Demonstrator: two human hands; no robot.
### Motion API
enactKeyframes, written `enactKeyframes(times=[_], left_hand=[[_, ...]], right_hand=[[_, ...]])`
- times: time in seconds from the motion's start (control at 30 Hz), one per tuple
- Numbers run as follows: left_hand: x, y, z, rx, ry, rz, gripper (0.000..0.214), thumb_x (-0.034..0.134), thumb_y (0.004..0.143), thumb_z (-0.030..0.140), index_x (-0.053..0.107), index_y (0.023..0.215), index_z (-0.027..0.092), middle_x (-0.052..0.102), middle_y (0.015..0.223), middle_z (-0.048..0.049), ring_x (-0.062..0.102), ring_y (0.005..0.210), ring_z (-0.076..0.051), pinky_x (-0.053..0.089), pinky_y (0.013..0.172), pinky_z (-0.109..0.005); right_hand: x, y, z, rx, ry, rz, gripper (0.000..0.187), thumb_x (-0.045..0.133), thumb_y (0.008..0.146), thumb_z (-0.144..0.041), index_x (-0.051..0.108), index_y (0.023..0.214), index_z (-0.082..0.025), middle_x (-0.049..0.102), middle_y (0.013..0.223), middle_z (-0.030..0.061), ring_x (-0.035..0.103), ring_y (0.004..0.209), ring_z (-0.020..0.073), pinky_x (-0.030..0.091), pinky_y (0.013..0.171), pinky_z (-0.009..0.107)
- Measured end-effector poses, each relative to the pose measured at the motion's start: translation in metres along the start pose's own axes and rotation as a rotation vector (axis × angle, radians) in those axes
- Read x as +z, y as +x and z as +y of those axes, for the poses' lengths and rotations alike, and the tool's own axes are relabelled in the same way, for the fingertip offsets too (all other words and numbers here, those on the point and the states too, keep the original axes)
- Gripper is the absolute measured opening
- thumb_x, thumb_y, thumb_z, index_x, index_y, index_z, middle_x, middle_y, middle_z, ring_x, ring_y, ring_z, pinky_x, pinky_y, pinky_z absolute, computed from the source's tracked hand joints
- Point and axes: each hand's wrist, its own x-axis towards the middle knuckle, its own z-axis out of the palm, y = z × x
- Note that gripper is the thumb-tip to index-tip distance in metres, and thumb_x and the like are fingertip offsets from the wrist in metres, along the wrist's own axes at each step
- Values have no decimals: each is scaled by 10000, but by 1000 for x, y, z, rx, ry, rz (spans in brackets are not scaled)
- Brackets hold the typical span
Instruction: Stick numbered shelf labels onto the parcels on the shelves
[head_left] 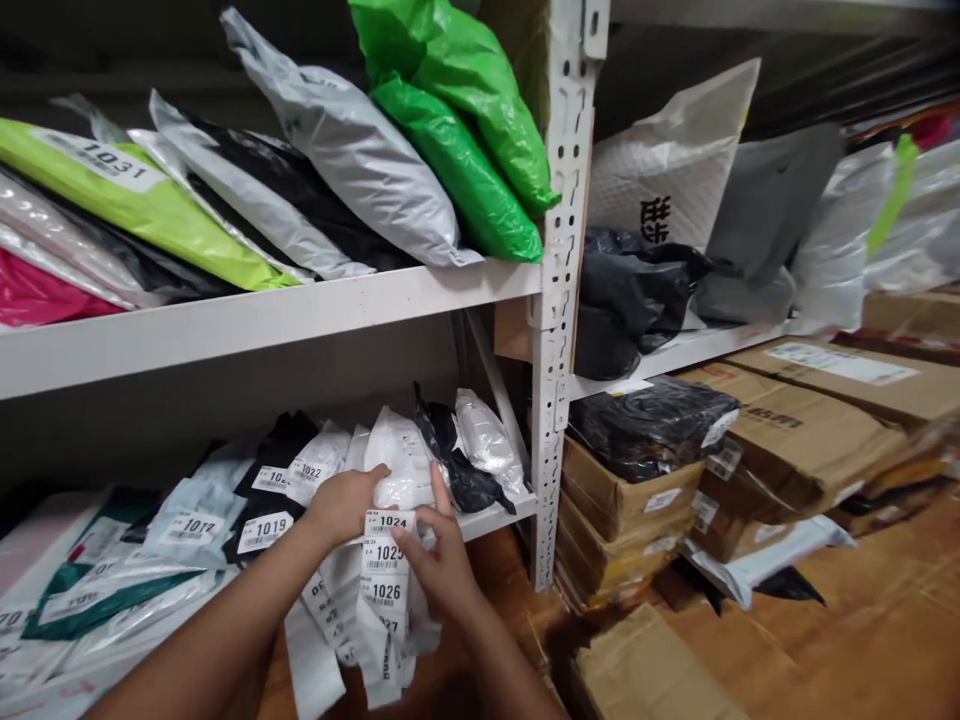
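Note:
A long strip of white number labels [385, 592] hangs down in front of the lower shelf, printed 1024, 1025, 1026 and on. My right hand [446, 560] is closed on the strip near its top, thumb on the labels and index finger stretched up against a white plastic parcel [399, 450]. My left hand [351, 502] grips the left edge of that parcel, a finger lying over its front; its other fingers are hidden. Just left of it stand a white parcel labelled 1022 [321, 462] and a black one labelled 1019 [264, 532].
A white shelf edge [300, 330] runs above my hands, with green parcels [465, 130] and other bagged parcels on it. A perforated white post [559, 300] stands to the right. Beyond it are stacked cardboard boxes [630, 490]; another box [652, 670] sits on the floor.

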Motion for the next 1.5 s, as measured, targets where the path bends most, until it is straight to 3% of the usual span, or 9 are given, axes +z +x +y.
enactKeyframes(times=[0.17, 0.47, 0.63, 0.77, 0.87, 0.97, 1.07, 1.3, 1.5], left_hand=[[21, -2, 7, -69, 48, 43, 577, 309, 857, 528, 524, 1178, 100, 699, 926, -219, 659, 898, -360, 468, 701, -403], [29, -10, 10, -82, -83, 71, 450, 326, 881, 423, 549, 1127, 120, 714, 862, -170, 673, 834, -313, 475, 687, -367], [58, -19, 4, -14, -366, 262, 401, 403, 852, 285, 549, 1201, 154, 732, 948, -101, 678, 887, -226, 499, 757, -292], [94, -21, -3, -40, -211, 385, 482, 433, 814, 190, 497, 1272, 50, 735, 925, -150, 695, 782, -267, 533, 694, -348], [115, -20, -8, 50, -85, 564, 468, 441, 783, 90, 514, 1236, 5, 738, 831, -150, 690, 676, -245, 539, 617, -322], [124, -20, -11, 140, 14, 729, 472, 432, 749, 6, 523, 1212, 2, 732, 762, -130, 672, 603, -211, 532, 571, -284], [123, -21, -10, 188, 59, 794, 466, 431, 745, -16, 521, 1202, -1, 721, 722, -115, 658, 567, -200, 530, 544, -277], [123, -23, -9, 175, 57, 758, 498, 391, 722, -46, 539, 1197, -27, 688, 630, -90, 638, 537, -194, 519, 551, -270], [101, -13, 0, -53, -349, 466, 511, 418, 790, 173, 523, 1268, 28, 718, 741, -117, 659, 628, -227, 510, 614, -311]], right_hand=[[-3, 0, 1, 0, 20, -10, 126, 616, 799, -291, 679, 783, -183, 69, 1568, 65, 256, 1398, 251, 242, 1107, 357], [-8, -1, 2, 21, 78, -20, 136, 624, 793, -309, 681, 780, -187, 73, 1567, 41, 228, 1409, 248, 226, 1117, 336], [-10, 1, 2, 34, 115, -1, 203, 639, 785, -349, 644, 673, -180, 77, 1566, 59, 263, 1395, 261, 273, 1091, 314], [-11, 1, 2, 84, 202, 9, 194, 654, 770, -374, 669, 731, -184, 73, 1570, 36, 259, 1396, 268, 282, 1089, 316], [-12, 0, 5, 81, 241, 7, 206, 674, 752, -375, 657, 680, -183, 145, 1563, 29, 246, 1399, 285, 268, 1101, 347], [-12, -2, 9, 65, 235, 16, 192, 688, 741, -355, 650, 660, -185, 270, 1528, 55, 230, 1403, 294, 233, 1120, 389], [-11, -3, 12, 66, 211, 1, 177, 673, 756, -321, 641, 651, -183, 278, 1524, 67, 186, 1418, 282, 205, 1134, 392], [-13, -3, 18, 54, 172, -26, 160, 669, 762, -274, 633, 642, -174, 220, 1544, 65, 190, 1414, 305, 239, 1121, 405], [-9, 11, 35, 28, 144, 12, 138, 655, 764, -275, 641, 657, -189, 507, 1369, 86, 419, 1285, 291, 326, 1070, 411]])
